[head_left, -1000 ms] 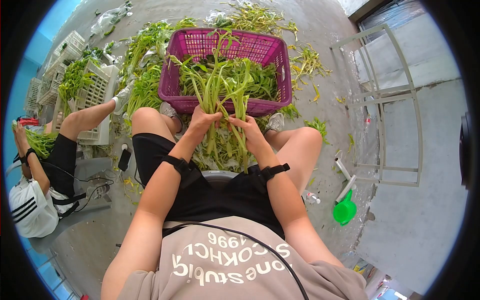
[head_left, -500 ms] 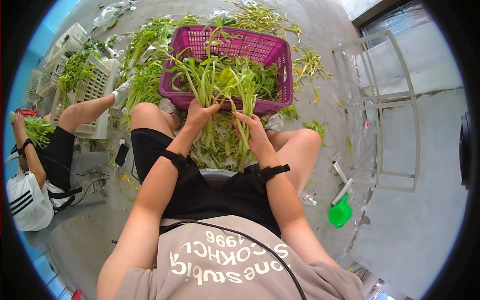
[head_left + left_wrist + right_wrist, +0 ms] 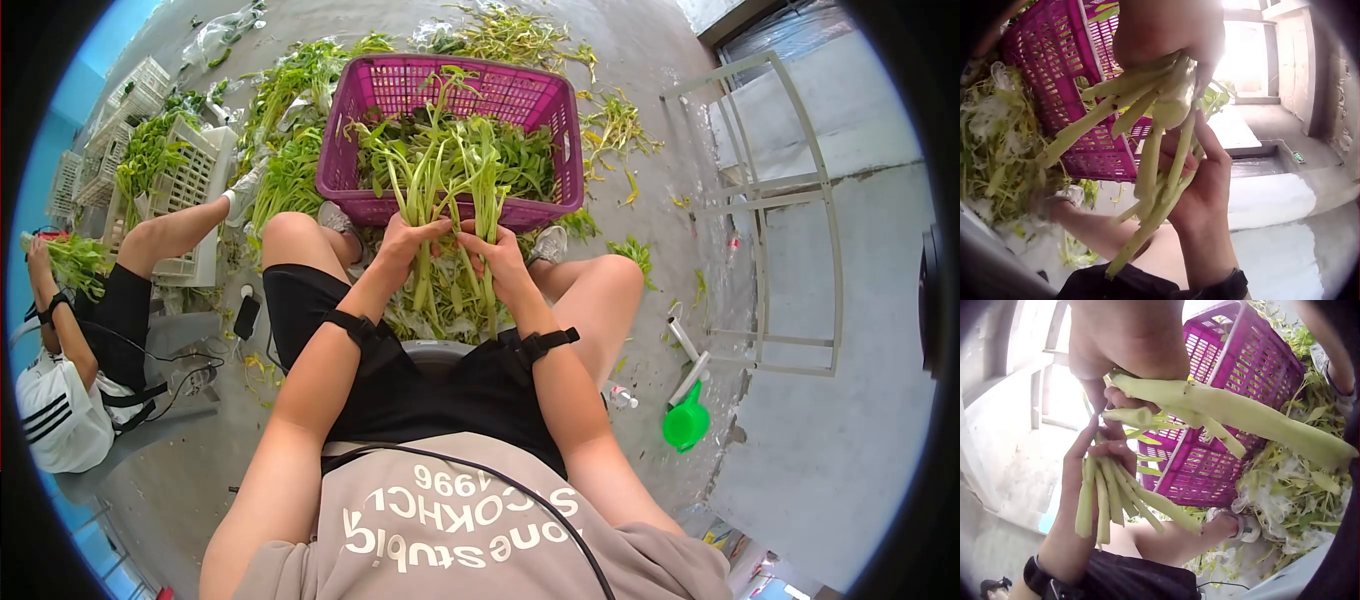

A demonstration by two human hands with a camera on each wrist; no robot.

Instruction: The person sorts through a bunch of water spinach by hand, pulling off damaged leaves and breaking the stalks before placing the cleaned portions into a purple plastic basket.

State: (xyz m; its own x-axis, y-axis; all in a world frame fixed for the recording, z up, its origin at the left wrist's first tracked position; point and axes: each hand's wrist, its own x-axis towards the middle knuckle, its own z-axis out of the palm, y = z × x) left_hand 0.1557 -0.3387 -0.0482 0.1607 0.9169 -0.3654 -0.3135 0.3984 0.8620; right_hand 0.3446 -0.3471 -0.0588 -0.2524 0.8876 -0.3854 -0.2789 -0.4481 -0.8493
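Both hands are close together, in front of the near rim of a purple plastic basket [image 3: 455,205] holding loose greens. My left hand [image 3: 405,243] grips a bunch of leafy green stalks [image 3: 420,178], leaves upward over the basket; the bunch's cut ends fan out below that hand in the right wrist view. In my right hand [image 3: 500,258] is a second bunch of stalks [image 3: 487,195], with one thick pale stem [image 3: 1235,409] sticking out below. Thumbs and fingertips nearly meet between the bunches; in the head view the curled fingers are partly hidden.
Trimmed stems and leaves [image 3: 430,305] lie on plastic between the legs. More greens [image 3: 290,170] are heaped left of the basket. Another person sits at far left by white crates [image 3: 195,185]. A metal frame [image 3: 765,210] and a green scoop [image 3: 686,420] are on the right.
The hands moved slightly apart half a second ago and have come back together. Both still hold their bunches, whose tops have shifted a little.
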